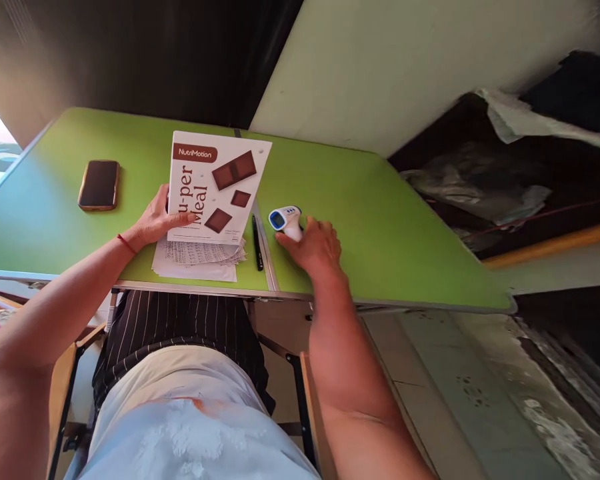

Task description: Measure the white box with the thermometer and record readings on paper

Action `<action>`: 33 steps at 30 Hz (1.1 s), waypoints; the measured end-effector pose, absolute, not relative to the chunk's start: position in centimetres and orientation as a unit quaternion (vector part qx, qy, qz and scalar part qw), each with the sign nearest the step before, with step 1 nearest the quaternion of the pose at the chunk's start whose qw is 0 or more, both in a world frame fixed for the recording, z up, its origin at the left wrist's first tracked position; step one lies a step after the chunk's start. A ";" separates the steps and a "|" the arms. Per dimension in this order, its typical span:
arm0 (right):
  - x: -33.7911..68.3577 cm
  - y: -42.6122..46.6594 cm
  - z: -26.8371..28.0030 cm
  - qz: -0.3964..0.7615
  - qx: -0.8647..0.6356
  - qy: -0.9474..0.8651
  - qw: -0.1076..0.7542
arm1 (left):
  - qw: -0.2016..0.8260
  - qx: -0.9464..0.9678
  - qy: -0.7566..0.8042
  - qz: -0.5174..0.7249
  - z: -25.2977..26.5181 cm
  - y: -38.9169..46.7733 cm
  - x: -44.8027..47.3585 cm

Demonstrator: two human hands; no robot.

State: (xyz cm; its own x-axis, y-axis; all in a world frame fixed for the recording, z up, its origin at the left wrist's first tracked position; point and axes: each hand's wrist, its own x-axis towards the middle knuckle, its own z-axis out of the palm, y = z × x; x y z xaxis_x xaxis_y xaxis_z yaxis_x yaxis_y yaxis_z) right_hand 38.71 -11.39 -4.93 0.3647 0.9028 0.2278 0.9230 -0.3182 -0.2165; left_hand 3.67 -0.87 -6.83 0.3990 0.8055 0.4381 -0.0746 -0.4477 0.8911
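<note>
My left hand (pixel 156 217) is closed on a white box (pixel 200 230) printed "NutriMotion" with brown chocolate-like pieces, its thumb across the front. The box stands tilted over a stack of printed papers (pixel 200 270), hiding their upper part. On the right, the fingers of my right hand (pixel 323 248) wrap round a white and blue infrared thermometer (pixel 293 227), whose small screen faces up towards me. Between the box and the thermometer lies a black pen (pixel 257 245).
A phone (pixel 99 185) lies on the left of the green folding table (pixel 395 240), whose metal seam runs beside the pen. A dark panel (pixel 155 60) and a pale wall (pixel 360 73) rise behind. Cluttered dark shelving (pixel 475 167) is at the right.
</note>
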 end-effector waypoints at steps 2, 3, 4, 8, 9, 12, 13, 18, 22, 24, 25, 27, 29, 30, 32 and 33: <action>38.9 -11.6 -4.9 0.000 -0.816 -0.566 0.116 | 0.459 0.700 0.251 0.486 -7.1 -0.6 3.7; 38.9 -11.6 -4.8 0.010 -0.814 -0.571 0.109 | 0.461 0.700 0.247 0.486 -7.2 -0.5 3.7; 38.9 -11.6 -4.8 0.018 -0.813 -0.572 0.109 | 0.463 0.700 0.243 0.486 -7.2 -0.5 3.7; 38.5 -11.3 -4.5 0.058 -0.816 -0.545 0.183 | 0.466 0.701 0.241 0.484 -7.2 -0.5 3.7; 38.1 -11.3 -4.4 0.060 -0.807 -0.536 0.238 | 0.465 0.701 0.247 0.482 -7.2 -0.6 3.7; 36.1 -12.2 -3.7 0.058 -0.712 -0.516 0.472 | 0.461 0.700 0.260 0.479 -7.1 -0.6 3.6; 34.9 -12.8 -3.3 0.070 -0.660 -0.512 0.545 | 0.461 0.700 0.257 0.481 -7.1 -0.6 3.6; 27.8 -16.8 -1.1 0.297 -0.466 -0.429 0.714 | 0.475 0.701 0.235 0.477 -6.7 -0.5 3.7; 23.7 -18.7 -0.7 0.535 -0.400 -0.359 0.652 | 0.476 0.697 0.249 0.474 -6.5 -0.8 3.7; 22.8 -18.9 -0.9 0.586 -0.404 -0.333 0.618 | 0.474 0.696 0.255 0.475 -6.5 -0.9 3.7; 22.6 -18.8 -0.9 0.595 -0.411 -0.324 0.610 | 0.474 0.697 0.255 0.475 -6.6 -0.9 3.7; 22.3 -18.6 -0.9 0.594 -0.427 -0.317 0.603 | 0.472 0.699 0.250 0.475 -6.6 -0.8 3.7; 22.2 -18.4 -0.9 0.590 -0.433 -0.323 0.601 | 0.466 0.702 0.248 0.478 -6.7 -0.8 3.7; 22.1 -18.3 -1.0 0.589 -0.434 -0.326 0.599 | 0.462 0.703 0.249 0.479 -6.8 -0.7 3.7; 21.9 -18.0 -1.2 0.592 -0.435 -0.331 0.593 | 0.455 0.705 0.253 0.482 -6.8 -0.6 3.7; 21.8 -17.9 -1.4 0.592 -0.437 -0.331 0.591 | 0.453 0.705 0.255 0.482 -6.9 -0.6 3.7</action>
